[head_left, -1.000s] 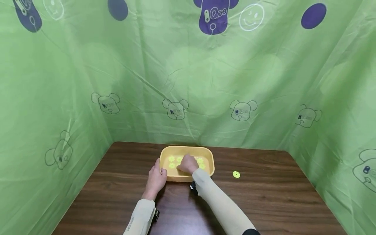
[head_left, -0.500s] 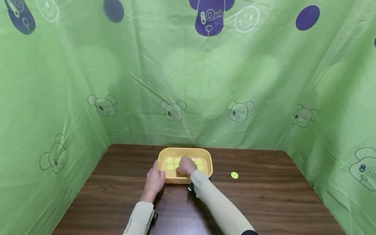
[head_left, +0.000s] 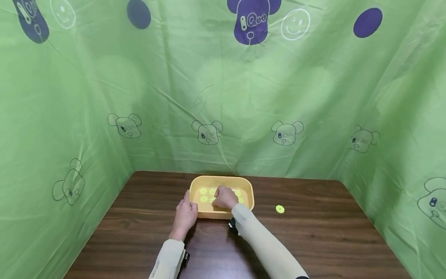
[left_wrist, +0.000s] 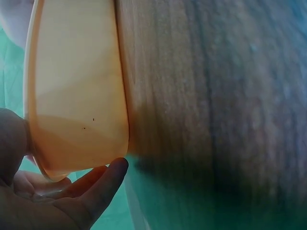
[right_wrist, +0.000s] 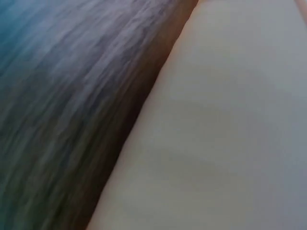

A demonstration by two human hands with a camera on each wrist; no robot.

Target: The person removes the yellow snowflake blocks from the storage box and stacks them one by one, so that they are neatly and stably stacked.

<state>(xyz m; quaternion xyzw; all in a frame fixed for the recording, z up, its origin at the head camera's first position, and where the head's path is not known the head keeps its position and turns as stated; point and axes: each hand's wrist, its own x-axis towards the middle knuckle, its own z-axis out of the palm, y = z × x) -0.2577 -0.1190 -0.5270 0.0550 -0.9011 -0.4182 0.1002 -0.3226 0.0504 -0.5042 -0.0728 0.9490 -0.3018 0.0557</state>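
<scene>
A shallow yellow plastic tray [head_left: 222, 215] stands on the dark wooden table, with several small bright yellow-green flower-shaped pieces [head_left: 203, 198] laid in rows on its floor. At its left end, my left hand [head_left: 184, 215] grips the wall. In the left wrist view the thumb lies at the rim and the fingers are under the corner of the tray wall [left_wrist: 79, 86]. My right hand [head_left: 225, 197] is inside the tray, fingers bent down beside a flower piece [head_left: 212, 200]. Its fingertips are hidden, so any pinched piece is out of sight. The right wrist view holds a blurred pale surface [right_wrist: 206, 124].
One loose yellow-green disc [head_left: 280, 209] with a centre hole lies on the table [head_left: 324, 221] to the right of the tray. A green printed curtain [head_left: 244, 89] hangs behind the table and along both sides.
My right hand has shifted slightly right inside the tray, and a flower piece beside its fingertips shows more. My left hand stays on the tray's left end. The head view sways a little.
</scene>
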